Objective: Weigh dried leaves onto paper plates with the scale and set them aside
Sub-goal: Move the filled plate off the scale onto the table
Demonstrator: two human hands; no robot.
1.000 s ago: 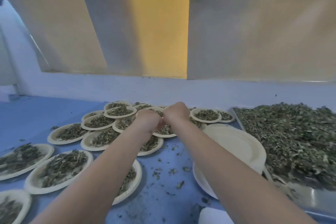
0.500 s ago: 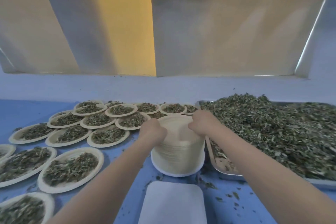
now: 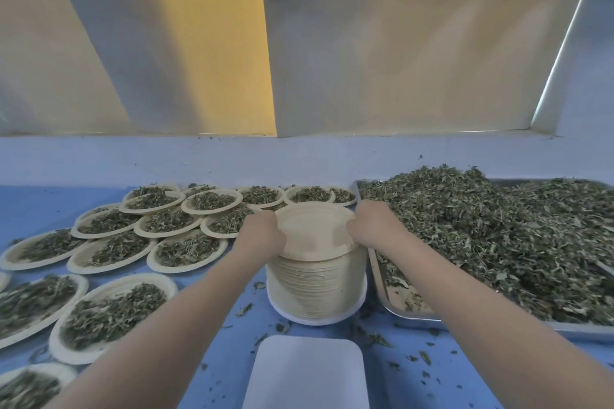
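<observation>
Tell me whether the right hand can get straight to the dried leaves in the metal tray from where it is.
Probably yes. The right hand grips the top plate of the stack, right beside the metal tray; the leaf pile lies open, with nothing between them.

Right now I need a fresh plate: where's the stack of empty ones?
Centre of the head view: stack of empty plates, between the filled plates and the leaf tray.

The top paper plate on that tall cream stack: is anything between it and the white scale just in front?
Nothing visible blocks it. Both hands, left hand and right hand, grip the top cream paper plate of the stack. Only scattered leaf crumbs lie on the blue table before the white scale.
</observation>
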